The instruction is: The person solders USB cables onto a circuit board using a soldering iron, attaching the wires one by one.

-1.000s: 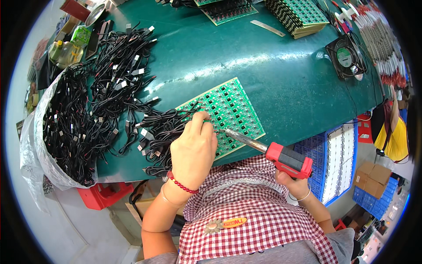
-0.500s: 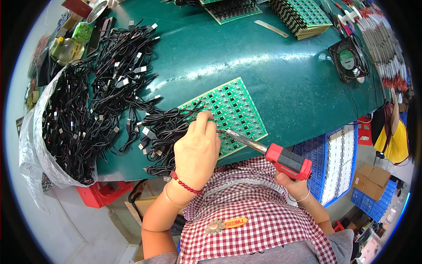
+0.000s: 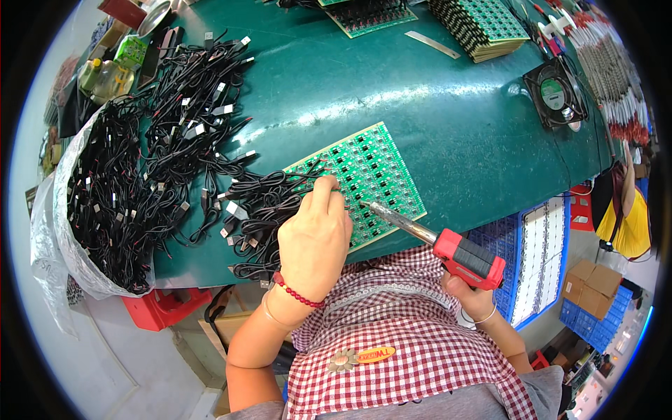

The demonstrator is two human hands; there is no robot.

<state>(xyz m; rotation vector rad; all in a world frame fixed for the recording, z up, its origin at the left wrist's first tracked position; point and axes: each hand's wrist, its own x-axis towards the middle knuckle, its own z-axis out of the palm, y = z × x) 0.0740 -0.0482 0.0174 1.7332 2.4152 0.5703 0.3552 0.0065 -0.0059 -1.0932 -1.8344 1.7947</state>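
green circuit board lies before us at the near side of the dark green worktop, black cables bunched over its left part. a fan sits to the right; beyond, a cardboard box stands in the room. our left hand arches over the board, fingertips drawn together; we cannot tell what they pinch. our right hand wraps a red-and-black soldering iron, its tip angled far and left over the board.
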